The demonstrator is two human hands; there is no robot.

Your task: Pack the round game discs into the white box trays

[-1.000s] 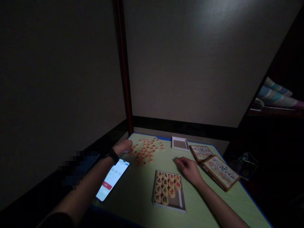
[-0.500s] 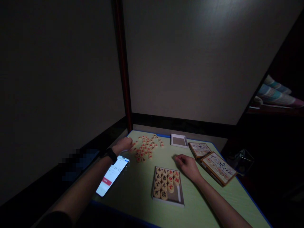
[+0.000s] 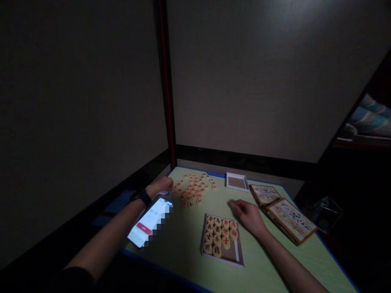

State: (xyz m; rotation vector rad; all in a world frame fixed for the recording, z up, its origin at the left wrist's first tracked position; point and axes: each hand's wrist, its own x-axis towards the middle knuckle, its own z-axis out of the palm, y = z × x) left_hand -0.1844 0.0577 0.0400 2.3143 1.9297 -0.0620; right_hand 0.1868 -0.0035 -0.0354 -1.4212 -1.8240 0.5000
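My left hand (image 3: 162, 185) is at the left edge of a loose pile of round wooden pieces (image 3: 192, 189) with red and black characters; its fingers are curled, and whatever they hold is hidden. My right hand (image 3: 246, 212) rests on the green table (image 3: 183, 232) with fingers curled in, their tips too dark to read. Just left of the right forearm lies an open shallow box (image 3: 222, 260) with rows of pieces, black ones on the left, red ones on the right. Its lower right part shows bare bottom.
A phone (image 3: 149, 221) with a lit timer lies beneath the left wrist's side. A second shallow box part (image 3: 237, 182) sits at the back edge. Two decorated box lids (image 3: 265, 194) (image 3: 291, 219) lie at the right. Walls stand behind the table.
The view has shifted slightly, so the table and everything on it appear farther right. Both hands keep nearly the same places relative to the pieces and the box.
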